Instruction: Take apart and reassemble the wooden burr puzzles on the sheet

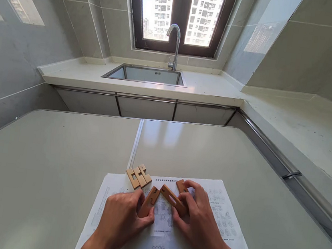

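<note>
Over the printed sheet [164, 233] my left hand [123, 214] pinches a brown wooden puzzle piece [149, 200] marked with a 3, tilted up to the right. My right hand [196, 213] grips another brown wooden piece [172, 196], marked 2 and with a slot through it; its upper end comes close to the left one. A third brown piece [181, 186] is at the fingers of my right hand, partly hidden by them. Several pale wooden pieces [139, 176] lie side by side at the sheet's top edge, beyond my left hand.
The sheet lies on a pale table [57, 167] with a seam [135, 143] running away from me. Behind it is a white counter [213, 84] with a sink [150, 75] and a tap [176, 47] below a window [179, 17]. Another ledge [305, 121] runs along the right.
</note>
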`<state>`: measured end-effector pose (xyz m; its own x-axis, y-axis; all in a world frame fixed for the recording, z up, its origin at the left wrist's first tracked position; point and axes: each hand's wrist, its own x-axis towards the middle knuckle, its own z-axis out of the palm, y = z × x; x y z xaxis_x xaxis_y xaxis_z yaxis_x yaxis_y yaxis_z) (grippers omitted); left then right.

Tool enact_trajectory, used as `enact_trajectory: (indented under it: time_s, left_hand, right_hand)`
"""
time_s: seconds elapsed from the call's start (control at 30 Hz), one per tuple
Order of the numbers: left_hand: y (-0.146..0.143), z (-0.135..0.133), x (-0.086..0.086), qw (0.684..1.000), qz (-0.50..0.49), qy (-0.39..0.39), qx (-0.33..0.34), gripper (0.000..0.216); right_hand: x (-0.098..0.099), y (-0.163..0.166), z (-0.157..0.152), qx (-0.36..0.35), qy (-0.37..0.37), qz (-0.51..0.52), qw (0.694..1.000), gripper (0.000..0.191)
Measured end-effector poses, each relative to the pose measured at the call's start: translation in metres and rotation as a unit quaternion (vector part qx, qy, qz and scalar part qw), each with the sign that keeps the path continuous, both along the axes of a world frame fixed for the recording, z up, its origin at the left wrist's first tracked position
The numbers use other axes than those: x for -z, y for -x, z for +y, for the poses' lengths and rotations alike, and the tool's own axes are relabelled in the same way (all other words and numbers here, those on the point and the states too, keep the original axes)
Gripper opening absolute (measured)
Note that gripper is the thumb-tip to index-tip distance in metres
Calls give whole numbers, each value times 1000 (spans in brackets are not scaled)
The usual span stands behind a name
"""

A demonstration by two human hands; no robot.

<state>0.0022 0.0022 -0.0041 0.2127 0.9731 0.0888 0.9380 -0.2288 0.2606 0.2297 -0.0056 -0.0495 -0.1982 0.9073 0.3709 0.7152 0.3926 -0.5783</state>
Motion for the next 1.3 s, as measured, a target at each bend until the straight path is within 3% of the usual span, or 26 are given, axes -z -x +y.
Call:
enact_trajectory:
  time_s: [0.27, 0.47, 0.53, 0.67, 0.87, 1.0, 1.3]
  left_hand:
    - [4, 0, 7, 999, -14, -16, 40, 33]
    - [0, -1, 4, 985, -164, 51, 13, 37]
    - [-3, -3, 2, 957, -263, 120, 12, 37]
    - [-12, -9, 3, 873, -423, 241, 37, 39]
    - [-21, -13, 8, 809, -501, 299, 68, 45]
    - [-20, -14, 8, 796, -518, 304, 75, 46]
    - [-21, -14, 7, 814, -495, 295, 77, 45]
  right_hand:
    - [-2, -1, 0, -12, -14, 5, 1000, 15]
    - [-6, -1, 1, -8, 21, 86, 996, 13]
    - [-10, -1, 2, -5, 36, 134, 990, 16]
    - [-15, 0, 0, -1, 60, 180, 982, 17]
    - [-9, -2, -5, -34, 98, 214, 971, 15]
    - [-5, -3, -4, -60, 72, 212, 973, 9]
    - [-5, -1, -1, -98, 2, 205, 974, 34]
